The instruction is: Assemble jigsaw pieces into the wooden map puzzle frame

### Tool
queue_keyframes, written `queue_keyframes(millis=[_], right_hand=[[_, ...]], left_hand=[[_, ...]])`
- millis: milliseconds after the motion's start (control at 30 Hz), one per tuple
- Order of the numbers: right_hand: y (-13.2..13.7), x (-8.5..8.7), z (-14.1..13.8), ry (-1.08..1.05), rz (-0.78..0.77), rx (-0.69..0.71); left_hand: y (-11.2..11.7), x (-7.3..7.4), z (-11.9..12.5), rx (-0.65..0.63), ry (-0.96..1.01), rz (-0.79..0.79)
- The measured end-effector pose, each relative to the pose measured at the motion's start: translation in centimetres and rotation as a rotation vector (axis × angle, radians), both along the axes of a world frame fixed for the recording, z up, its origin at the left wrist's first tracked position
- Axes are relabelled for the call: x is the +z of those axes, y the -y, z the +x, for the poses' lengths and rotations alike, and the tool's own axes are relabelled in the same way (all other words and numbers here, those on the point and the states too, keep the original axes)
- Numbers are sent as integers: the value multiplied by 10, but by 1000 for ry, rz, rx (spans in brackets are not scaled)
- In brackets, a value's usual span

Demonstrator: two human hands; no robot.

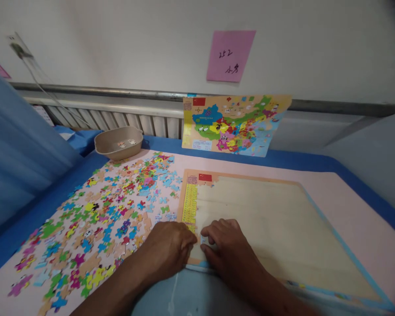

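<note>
A framed jigsaw board (260, 210) lies flat before me, with its upper left corner and a yellow strip at its left side filled in. My right hand (225, 241) is over the board's lower left part, thumb and fingers closed on a pale blue-white puzzle piece (203, 240). Just left of it, my left hand (173, 243) rests at the board's left edge with its fingers drawn together; whatever is in them is hidden. Many loose puzzle pieces (113, 215) in mixed colours are spread to the left of the board.
A beige basin (120, 145) with a few pieces in it stands at the back left. A printed map picture (235, 125) leans upright against the wall rail (342, 106) behind the board. A blue curtain (23, 153) hangs at the left.
</note>
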State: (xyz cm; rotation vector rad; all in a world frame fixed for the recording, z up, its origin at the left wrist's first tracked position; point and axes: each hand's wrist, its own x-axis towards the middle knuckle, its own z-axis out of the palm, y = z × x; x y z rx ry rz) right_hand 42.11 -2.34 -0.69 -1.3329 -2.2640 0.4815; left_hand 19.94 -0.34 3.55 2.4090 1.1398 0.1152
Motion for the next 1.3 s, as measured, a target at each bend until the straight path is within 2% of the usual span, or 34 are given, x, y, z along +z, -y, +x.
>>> queue_keyframes(millis=[233,400,867,1300], right_hand=[[-1,-1,1,-11,35,4],[0,-1,-1,-12,33,-1],[-2,-1,0,-15,61,-5],[0,4,0,-27,26,22]], left_hand=[[-6,-4,-9,126,28,25],[-8,-7,-11,135,-52,63],[-8,-10,-10,167,-54,70],[-9,-6,-10,209,-72,74]])
